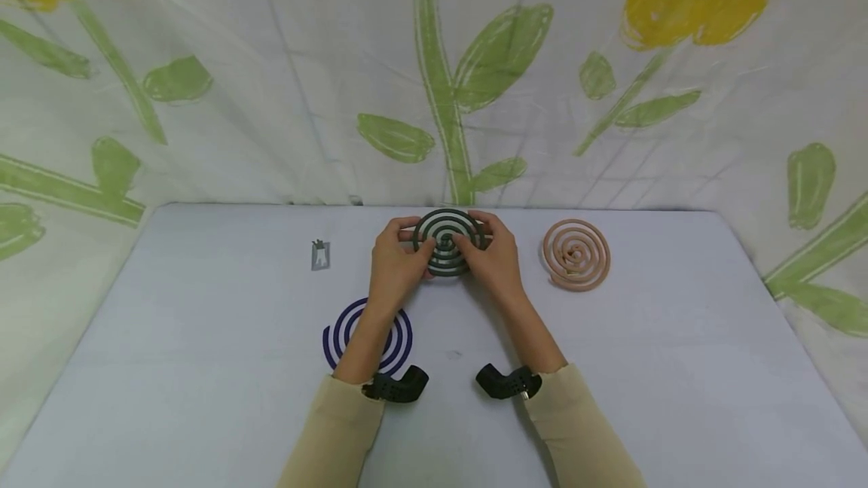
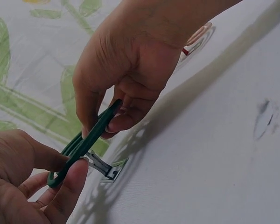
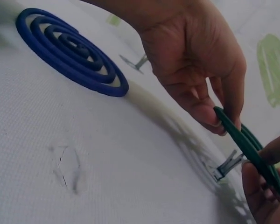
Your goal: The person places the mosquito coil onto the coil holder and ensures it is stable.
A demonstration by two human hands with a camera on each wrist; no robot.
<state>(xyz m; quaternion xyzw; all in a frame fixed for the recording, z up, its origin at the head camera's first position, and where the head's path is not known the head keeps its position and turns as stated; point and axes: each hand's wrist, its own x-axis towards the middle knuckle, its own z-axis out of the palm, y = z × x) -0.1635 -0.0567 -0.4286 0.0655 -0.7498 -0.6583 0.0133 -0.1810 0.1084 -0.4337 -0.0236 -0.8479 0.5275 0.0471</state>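
Note:
A dark green mosquito coil (image 1: 445, 241) is held up near the table's back edge between my two hands. My left hand (image 1: 398, 266) pinches its left side and my right hand (image 1: 496, 258) its right side, thumbs on the near face. The coil tilts in the left wrist view, where an upright metal coil stand (image 2: 102, 167) on the table meets its underside. Seen from the right wrist, the stand's prongs reach up to the green coil (image 3: 252, 151). A blue coil (image 3: 53, 53) lies flat, partly under my left forearm in the head view.
An orange-brown coil (image 1: 575, 287) sits at right over a small stand. Another metal stand (image 1: 321, 256) stands at left. The white table (image 1: 203, 382) runs back to a flower-painted curtain (image 1: 325, 81). Black cameras (image 1: 400, 385) are strapped to both wrists.

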